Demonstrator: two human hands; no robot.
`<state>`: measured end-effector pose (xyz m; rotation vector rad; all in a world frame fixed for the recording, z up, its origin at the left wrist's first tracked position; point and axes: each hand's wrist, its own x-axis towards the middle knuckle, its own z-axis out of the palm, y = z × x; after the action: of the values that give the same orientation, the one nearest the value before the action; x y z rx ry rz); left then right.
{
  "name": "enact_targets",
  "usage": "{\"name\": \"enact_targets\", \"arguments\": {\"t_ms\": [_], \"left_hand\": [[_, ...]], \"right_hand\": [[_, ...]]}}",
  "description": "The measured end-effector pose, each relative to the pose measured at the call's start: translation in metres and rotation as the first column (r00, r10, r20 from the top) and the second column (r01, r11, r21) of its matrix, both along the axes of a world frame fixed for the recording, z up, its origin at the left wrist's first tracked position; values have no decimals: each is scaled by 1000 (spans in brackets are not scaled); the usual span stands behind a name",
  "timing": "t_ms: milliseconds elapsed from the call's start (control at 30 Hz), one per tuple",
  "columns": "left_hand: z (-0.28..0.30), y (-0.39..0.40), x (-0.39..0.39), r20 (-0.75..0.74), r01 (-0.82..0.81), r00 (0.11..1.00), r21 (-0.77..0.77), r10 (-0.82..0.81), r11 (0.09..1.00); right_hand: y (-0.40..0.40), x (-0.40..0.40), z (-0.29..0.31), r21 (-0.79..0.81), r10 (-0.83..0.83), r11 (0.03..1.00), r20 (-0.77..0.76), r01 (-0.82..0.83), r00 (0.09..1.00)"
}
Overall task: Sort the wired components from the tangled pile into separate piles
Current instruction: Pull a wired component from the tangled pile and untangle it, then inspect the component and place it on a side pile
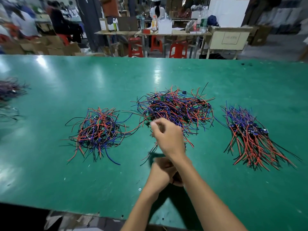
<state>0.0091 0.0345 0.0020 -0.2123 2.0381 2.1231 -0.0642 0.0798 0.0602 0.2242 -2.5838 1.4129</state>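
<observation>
A big tangled pile point(175, 105) of red, blue and black wired components lies mid-table. A smaller tangled pile point(98, 130) sits to its left, and a combed, aligned pile point(248, 137) to its right. My right hand point(168, 139) is at the near edge of the big pile, fingers curled, thumb and forefinger pinching a wired component there; motion blur hides the exact piece. My left hand point(160, 172) lies closer to me, partly under my right forearm, and grips a small bundle of wired components point(149, 155) whose red and black leads stick out to the left.
The green table point(66, 180) has its near edge at the bottom. Another wire heap point(10, 89) lies at the far left edge. Beyond the table stand red stools point(135, 47), benches with bottles and boxes, cardboard cartons and seated people.
</observation>
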Motion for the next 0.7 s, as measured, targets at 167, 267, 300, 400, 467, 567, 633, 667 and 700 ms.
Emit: {"name": "enact_targets", "arguments": {"t_ms": [167, 267, 300, 400, 467, 567, 633, 667, 700], "left_hand": [[-3, 2, 8, -67, -52, 996, 164, 64, 985], [-3, 2, 13, -131, 22, 991, 51, -15, 998], [-2, 1, 14, -145, 39, 989, 1, -38, 999], [1, -2, 16, -179, 70, 981, -52, -78, 996], [0, -1, 18, -191, 68, 979, -54, -77, 996], [0, 1, 20, -202, -22, 979, -53, 10, 998], [-1, 1, 19, -224, -83, 972, -61, 67, 995], [-2, 0, 19, -236, -103, 968, -67, 85, 992], [-2, 0, 18, -248, -125, 963, -79, 102, 989]], "right_hand": [[84, 35, -45, -111, -453, 884, 36, 454, 891], [103, 45, -57, 138, -340, 939, 229, 315, 912], [103, 44, -58, 173, -296, 951, 277, 256, 914], [97, 37, -50, -29, -155, 982, 438, 187, 885], [96, 32, -50, -289, -72, 930, 464, 228, 883], [104, 33, -50, -520, -36, 816, 392, 254, 919], [113, 34, -50, -590, 1, 773, 367, 232, 930], [116, 34, -51, -610, 26, 761, 369, 221, 929], [120, 35, -51, -626, 48, 751, 366, 207, 929]]}}
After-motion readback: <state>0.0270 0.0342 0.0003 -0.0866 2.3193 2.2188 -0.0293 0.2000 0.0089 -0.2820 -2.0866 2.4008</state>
